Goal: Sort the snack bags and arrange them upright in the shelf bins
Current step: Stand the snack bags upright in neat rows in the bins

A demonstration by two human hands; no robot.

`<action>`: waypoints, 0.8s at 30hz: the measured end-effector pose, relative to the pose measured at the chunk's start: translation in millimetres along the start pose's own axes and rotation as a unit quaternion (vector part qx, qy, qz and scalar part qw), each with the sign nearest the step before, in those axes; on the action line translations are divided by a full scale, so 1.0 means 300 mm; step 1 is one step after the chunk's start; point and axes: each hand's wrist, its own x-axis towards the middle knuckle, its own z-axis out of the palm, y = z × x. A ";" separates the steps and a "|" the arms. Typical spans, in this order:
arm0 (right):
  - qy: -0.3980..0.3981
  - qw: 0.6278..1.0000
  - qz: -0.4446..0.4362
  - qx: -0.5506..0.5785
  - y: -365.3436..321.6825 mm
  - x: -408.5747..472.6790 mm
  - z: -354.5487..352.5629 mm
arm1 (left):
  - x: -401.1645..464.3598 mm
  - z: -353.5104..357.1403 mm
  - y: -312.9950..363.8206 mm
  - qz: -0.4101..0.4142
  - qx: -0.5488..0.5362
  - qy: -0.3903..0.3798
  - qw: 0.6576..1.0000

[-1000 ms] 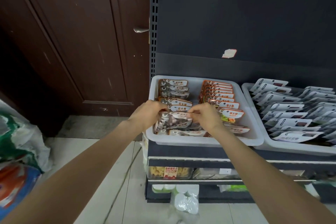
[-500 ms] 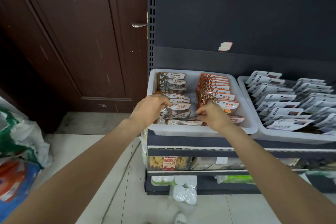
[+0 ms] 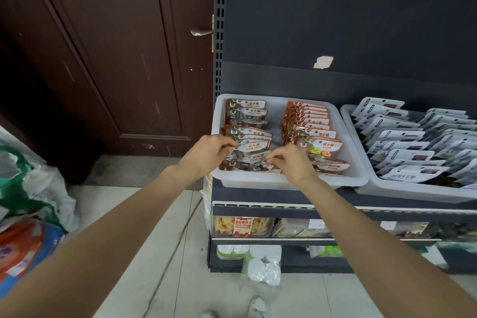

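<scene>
L hand (image 3: 206, 153) has fingers curled on the left edge of the front brown "Stone Candy" snack bags (image 3: 254, 147), pinching a bag top near its white label. R hand (image 3: 289, 162) is curled too, fingertips (image 3: 271, 159) nipping the right edge of a bag lower in the same row. Both hands are clamped on bags of that front group, w/ the bags between them leaning back, roughly upright.

These bags sit in the left column of a white plastic shelf bin (image 3: 343, 181); more of the same kind stand behind, toward the back wall of the bin. Right column of the bin holds orange-trimmed "Sugar" snack bags (image 3: 313, 124), stacked leaning in a row, the front few lying flatter.

Just beside, on the right, a second white plastic bin (image 3: 413, 192) carries white pouches (image 3: 395, 134) in two overlapping rows. Both bins rest on the top level of a dark metal shelf (image 3: 284, 199); lower levels hold clear snack tubs (image 3: 242, 226) and white wrapped packs (image 3: 263, 268), the latter partly on the tiled floor (image 3: 154, 227). Left: dark brown wooden door (image 3: 116, 59) w/ metal handle (image 3: 200, 32), and coloured woven sacks (image 3: 28, 201) on the floor.
</scene>
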 end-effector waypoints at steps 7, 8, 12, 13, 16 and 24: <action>-0.048 0.997 0.017 0.056 0.012 -0.023 -0.077 | -0.018 -0.005 0.019 0.022 0.114 -0.047 0.992; -0.066 0.996 0.025 0.061 0.014 -0.026 -0.087 | -0.018 -0.007 0.022 0.024 0.128 -0.041 0.991; -0.122 0.992 -0.003 -0.038 -0.005 -0.026 -0.099 | 0.003 -0.005 0.037 0.027 0.187 -0.051 0.981; -0.110 0.992 -0.010 -0.057 -0.009 -0.023 -0.095 | 0.013 -0.002 0.043 0.024 0.198 -0.053 0.979; -0.052 0.996 -0.003 -0.074 -0.001 -0.019 -0.076 | 0.060 0.010 0.070 0.030 0.199 -0.042 0.979; -0.059 0.996 0.034 -0.062 0.027 0.002 -0.076 | 0.064 0.009 0.003 0.064 0.192 -0.040 0.978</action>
